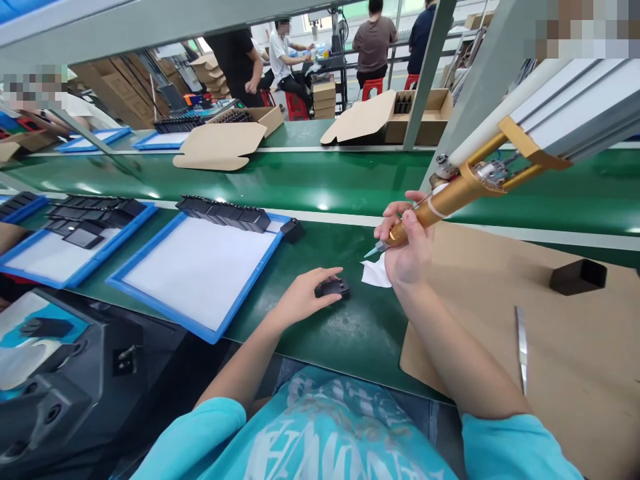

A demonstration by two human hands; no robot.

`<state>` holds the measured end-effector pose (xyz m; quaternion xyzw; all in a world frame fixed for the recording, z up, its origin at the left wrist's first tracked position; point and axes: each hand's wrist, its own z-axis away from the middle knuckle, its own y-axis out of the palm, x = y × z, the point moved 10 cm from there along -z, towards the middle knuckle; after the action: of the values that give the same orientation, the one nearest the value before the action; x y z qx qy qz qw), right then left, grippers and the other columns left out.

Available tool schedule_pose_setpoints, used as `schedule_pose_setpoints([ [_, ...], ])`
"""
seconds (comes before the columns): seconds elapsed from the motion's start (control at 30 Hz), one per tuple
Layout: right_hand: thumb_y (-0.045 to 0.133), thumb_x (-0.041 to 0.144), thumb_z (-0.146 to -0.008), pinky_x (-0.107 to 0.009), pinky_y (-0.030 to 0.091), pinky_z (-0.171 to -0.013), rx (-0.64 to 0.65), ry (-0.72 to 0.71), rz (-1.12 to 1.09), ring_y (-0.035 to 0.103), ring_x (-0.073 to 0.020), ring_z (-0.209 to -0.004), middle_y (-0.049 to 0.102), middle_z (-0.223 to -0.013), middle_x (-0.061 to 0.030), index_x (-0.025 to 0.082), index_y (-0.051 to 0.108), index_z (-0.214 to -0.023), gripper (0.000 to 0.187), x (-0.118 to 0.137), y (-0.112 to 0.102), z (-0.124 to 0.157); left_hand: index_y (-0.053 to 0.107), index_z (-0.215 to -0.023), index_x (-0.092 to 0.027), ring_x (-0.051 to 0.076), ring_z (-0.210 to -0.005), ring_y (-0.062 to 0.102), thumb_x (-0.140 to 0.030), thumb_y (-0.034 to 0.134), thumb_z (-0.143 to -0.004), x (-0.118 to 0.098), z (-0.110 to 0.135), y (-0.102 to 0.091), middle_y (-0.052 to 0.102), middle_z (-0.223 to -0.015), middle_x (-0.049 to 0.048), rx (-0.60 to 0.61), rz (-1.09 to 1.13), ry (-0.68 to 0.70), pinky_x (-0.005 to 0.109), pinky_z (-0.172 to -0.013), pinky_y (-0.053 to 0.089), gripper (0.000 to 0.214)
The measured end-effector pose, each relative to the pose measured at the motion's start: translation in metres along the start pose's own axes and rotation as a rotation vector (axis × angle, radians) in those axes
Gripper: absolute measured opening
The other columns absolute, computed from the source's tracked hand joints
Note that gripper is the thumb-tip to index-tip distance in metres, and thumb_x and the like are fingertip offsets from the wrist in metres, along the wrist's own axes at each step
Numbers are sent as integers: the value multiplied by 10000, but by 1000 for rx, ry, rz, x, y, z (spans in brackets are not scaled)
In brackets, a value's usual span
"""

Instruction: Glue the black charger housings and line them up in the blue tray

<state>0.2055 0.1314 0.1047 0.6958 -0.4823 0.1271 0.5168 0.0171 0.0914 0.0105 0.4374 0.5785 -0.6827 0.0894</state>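
Note:
Near the bench's front edge, my left hand (300, 297) has its fingers and thumb closed on the sides of a small black plastic part (333, 288). To its right, my right hand (414, 257) is wrapped round the lower end of a gold-coloured glue dispensing gun (453, 200). The gun slopes down from the upper right. Its thin pale-teal nozzle (373, 251) points down and left, above and apart from the black part. A crumpled white tissue (376, 273) shows beneath the nozzle, partly hidden by my right hand.
Left of my hands lies a blue-rimmed tray (200, 267) with black cases (225, 213) along its far side. A loose black case (293, 231) sits by its corner. A cardboard sheet (470, 307) carries a black box (579, 277) and metal strip (522, 350). Beyond runs a green conveyor (300, 180).

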Motion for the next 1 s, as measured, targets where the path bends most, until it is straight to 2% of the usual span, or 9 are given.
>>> schedule_pose_setpoints([
  [0.1,637,379,-792,-246,442,-524,-11,7,13,492,-53,-481,603,-779,63,277,536,-982,238,0,0,0,619,-1261,-264,212,-1029,654,-372,677,-861,8,-1,-5,705,-1145,39,-46,121,-16,319,-855,515,419],
  [0.23,644,379,-786,-246,443,-522,-4,20,-4,493,-53,-481,601,-778,62,275,538,-1004,264,-1,3,2,619,-1243,-237,231,-1105,636,-377,658,-868,24,-7,2,677,-1240,70,-48,337,-59,334,-875,520,402],
  [0.33,649,387,-785,-250,453,-529,4,37,-19,494,-54,-485,599,-784,61,278,544,-1014,275,-1,6,5,637,-1182,-198,221,-1026,665,-382,664,-848,44,-2,4,659,-1268,99,-152,484,-159,350,-869,542,382],
  [0.4,650,404,-785,-254,460,-528,11,45,-28,494,-54,-483,597,-787,61,284,543,-1016,282,-1,10,8,663,-1142,-194,220,-1048,660,-396,604,-890,48,6,4,662,-1266,100,-229,434,-192,376,-907,536,329],
  [0.53,650,448,-780,-264,473,-521,32,57,-32,490,-52,-471,586,-804,62,297,529,-1020,309,-1,16,13,632,-1237,-249,265,-1243,544,-451,691,-825,25,18,9,577,-1394,75,-276,20,-131,464,-1039,453,462],
  [0.63,658,475,-766,-268,475,-507,51,69,-37,485,-51,-459,575,-806,64,300,516,-1024,343,-1,21,17,618,-1247,-226,292,-1212,555,-415,755,-774,16,15,20,622,-1333,90,-242,-166,-127,488,-1023,450,527],
  [0.77,656,500,-759,-268,466,-489,75,90,-72,497,-53,-459,573,-811,65,298,510,-1016,358,-1,28,23,631,-1213,-213,237,-994,664,-387,671,-849,18,8,23,723,-1108,57,-234,-69,-161,391,-893,530,405],
  [0.87,648,500,-767,-268,474,-501,97,92,-105,511,-52,-467,581,-823,65,298,509,-1003,341,1,32,27,573,-1293,-235,179,-848,691,-381,640,-861,16,10,12,727,-1097,24,-294,60,-187,306,-786,563,461],
  [1.0,657,484,-762,-261,473,-509,110,105,-119,520,-49,-478,583,-839,63,294,510,-964,314,0,34,31,612,-1236,-242,160,-805,677,-319,656,-822,-3,16,-7,726,-1082,13,-396,26,-117,267,-739,557,423],
])
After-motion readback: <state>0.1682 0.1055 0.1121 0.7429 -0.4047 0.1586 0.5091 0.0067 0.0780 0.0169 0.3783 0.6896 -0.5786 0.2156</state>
